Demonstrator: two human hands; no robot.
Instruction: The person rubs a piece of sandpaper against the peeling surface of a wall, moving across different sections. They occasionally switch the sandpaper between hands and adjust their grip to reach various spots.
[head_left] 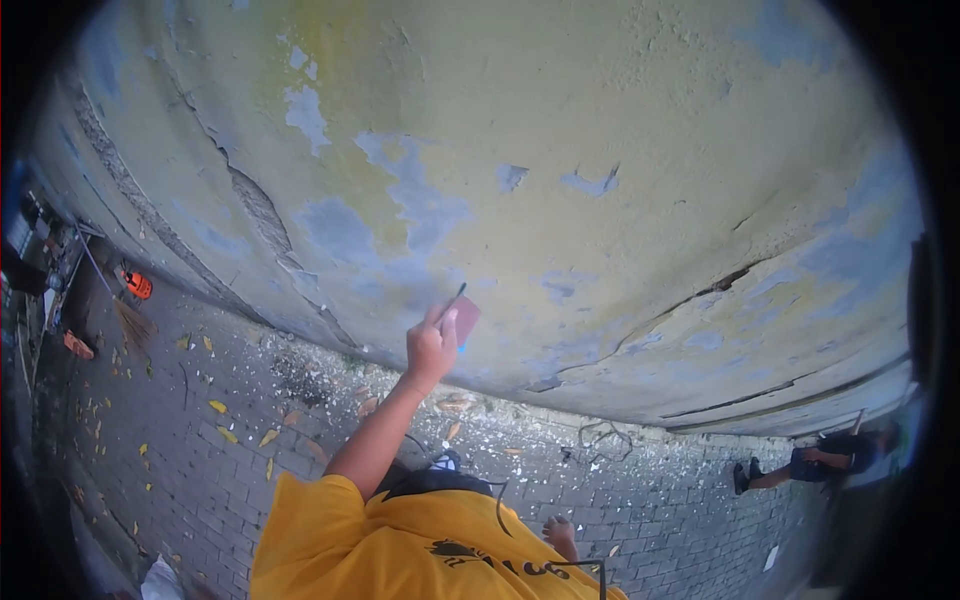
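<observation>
My left hand [432, 352] is closed round a flat reddish-pink tool [464, 318] with a thin dark part sticking out at its top. The tool is up against or very near the yellowish wall [560, 240], just below a patch of peeled paint showing bluish grey. My right hand [559, 530] hangs low beside the yellow shirt [400, 545], over the paving. Its fingers are apart and nothing shows in them.
Paint flakes and dry leaves lie on the brick paving [330, 430] along the wall's foot. At the left are a broom [132, 322] and an orange object [138, 286]. Another person [840, 455] in dark clothes stands far right. A wire loop [605, 436] lies near the wall.
</observation>
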